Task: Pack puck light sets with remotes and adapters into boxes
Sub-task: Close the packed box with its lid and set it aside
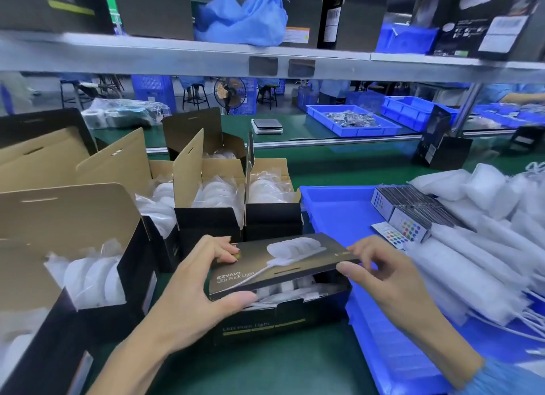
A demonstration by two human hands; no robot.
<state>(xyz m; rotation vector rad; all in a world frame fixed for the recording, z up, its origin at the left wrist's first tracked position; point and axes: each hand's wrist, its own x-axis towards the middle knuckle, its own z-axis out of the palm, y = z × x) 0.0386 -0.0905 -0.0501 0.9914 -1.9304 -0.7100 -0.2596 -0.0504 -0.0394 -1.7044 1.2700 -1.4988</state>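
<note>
A black puck light box [277, 321] lies on the green table in front of me, white bagged parts showing in the gap under its lid [280, 265]. My left hand [203, 285] grips the lid's left end, thumb under the front edge and fingers over the far edge. My right hand [380, 273] pinches the lid's right end, which is tilted partly down over the box. Stacked remotes [407, 217] with coloured buttons sit in the blue tray [339, 211] to the right, beside white bagged adapters [472, 265].
Several open boxes [212, 200] holding bagged puck lights stand to the left and behind, flaps up; one [88, 276] is close at my left. A shelf [265, 61] hangs overhead. Farther back are a scale [267, 125], blue bins [351, 123] and an upright black box [436, 141].
</note>
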